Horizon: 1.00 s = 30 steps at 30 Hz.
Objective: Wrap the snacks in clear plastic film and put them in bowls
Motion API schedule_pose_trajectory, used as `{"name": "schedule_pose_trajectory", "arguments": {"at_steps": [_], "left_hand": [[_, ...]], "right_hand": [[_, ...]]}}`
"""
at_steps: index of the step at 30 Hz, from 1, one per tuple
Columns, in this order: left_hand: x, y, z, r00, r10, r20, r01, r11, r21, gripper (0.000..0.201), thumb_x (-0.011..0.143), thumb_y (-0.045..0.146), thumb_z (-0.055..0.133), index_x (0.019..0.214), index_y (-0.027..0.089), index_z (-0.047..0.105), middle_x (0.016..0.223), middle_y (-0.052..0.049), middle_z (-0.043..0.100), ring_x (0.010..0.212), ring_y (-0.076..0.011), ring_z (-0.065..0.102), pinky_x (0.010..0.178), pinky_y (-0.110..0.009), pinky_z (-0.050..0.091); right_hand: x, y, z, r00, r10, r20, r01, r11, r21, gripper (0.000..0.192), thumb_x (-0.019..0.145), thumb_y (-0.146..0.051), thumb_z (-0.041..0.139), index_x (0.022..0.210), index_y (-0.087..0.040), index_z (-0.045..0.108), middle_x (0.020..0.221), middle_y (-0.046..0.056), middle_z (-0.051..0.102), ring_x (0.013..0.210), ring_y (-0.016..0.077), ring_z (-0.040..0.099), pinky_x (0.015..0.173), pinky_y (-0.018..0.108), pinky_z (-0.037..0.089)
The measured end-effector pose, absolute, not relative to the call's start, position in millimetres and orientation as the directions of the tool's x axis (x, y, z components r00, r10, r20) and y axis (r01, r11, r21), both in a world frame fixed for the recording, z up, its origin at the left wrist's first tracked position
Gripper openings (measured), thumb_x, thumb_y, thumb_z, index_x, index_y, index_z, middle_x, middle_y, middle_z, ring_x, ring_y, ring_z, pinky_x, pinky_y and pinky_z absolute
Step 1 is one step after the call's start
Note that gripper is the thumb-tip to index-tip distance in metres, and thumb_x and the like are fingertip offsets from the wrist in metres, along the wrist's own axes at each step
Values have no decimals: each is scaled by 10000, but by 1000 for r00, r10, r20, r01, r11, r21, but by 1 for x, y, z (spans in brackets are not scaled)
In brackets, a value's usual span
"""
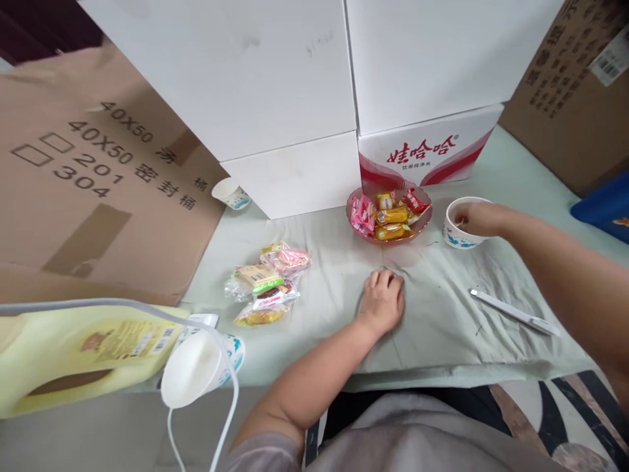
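Note:
My left hand (382, 303) rests palm down on the cloth-covered table with nothing in it, its fingers lying loosely against the cloth. My right hand (476, 218) reaches over the rim of a white paper cup (462, 240) with a blue pattern. Its fingers are drawn together inside the cup, and what they pinch, if anything, is hidden. Left of that cup stands a pink glass bowl (388, 241) with several wrapped candies (392, 216). A pile of wrapped snacks (265, 280) lies on the table's left part. Closer to me than the cup lies a white box cutter (514, 311).
White cartons (295, 177) stand stacked along the back. Brown cardboard boxes (98, 183) (565, 124) flank the table. At left are a yellow jug (98, 347), a tilted paper cup (196, 367), a white cable (122, 303) and another paper cup (230, 194). A blue object (602, 206) sits at right.

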State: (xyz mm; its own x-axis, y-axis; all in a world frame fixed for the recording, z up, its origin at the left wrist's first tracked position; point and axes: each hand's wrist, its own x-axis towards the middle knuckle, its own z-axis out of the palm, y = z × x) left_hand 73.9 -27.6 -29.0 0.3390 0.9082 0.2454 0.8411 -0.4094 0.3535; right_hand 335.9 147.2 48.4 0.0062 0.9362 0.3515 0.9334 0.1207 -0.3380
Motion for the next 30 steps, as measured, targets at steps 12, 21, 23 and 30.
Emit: {"name": "schedule_pose_trajectory", "arguments": {"at_steps": [12,21,23,30], "left_hand": [[-22,3,38,7,988,153,1000,-3,-21,449,798,261,661,1233,179,591,1388,-211,482,1307,-467,359,998,-636,326],[-80,35,65,-192,969,-154,923,125,-363,337,871,160,436,1165,160,600,1205,-202,609,1123,-371,542,862,-469,418],[-74,36,76,-156,978,-140,933,100,-346,313,877,144,406,1117,142,607,1103,-194,655,1069,-344,584,845,-436,430],[-31,23,83,236,945,-227,886,-114,449,374,820,361,599,1169,225,599,1012,-45,709,871,-219,660,760,-313,499]], "right_hand": [[393,-46,-4,-204,964,168,927,245,-284,331,850,-557,486,921,-284,659,916,96,711,804,280,652,736,437,479],[390,-72,-32,-172,930,325,951,243,-192,227,833,-447,503,969,-288,592,945,126,671,924,338,606,828,489,481],[382,-71,-30,-172,928,331,957,237,-167,218,849,-414,496,959,-260,604,929,138,669,918,331,600,841,478,477],[372,-77,-40,-111,893,436,975,182,-125,269,902,-370,487,999,-172,641,992,133,674,958,294,585,844,426,459]]}}
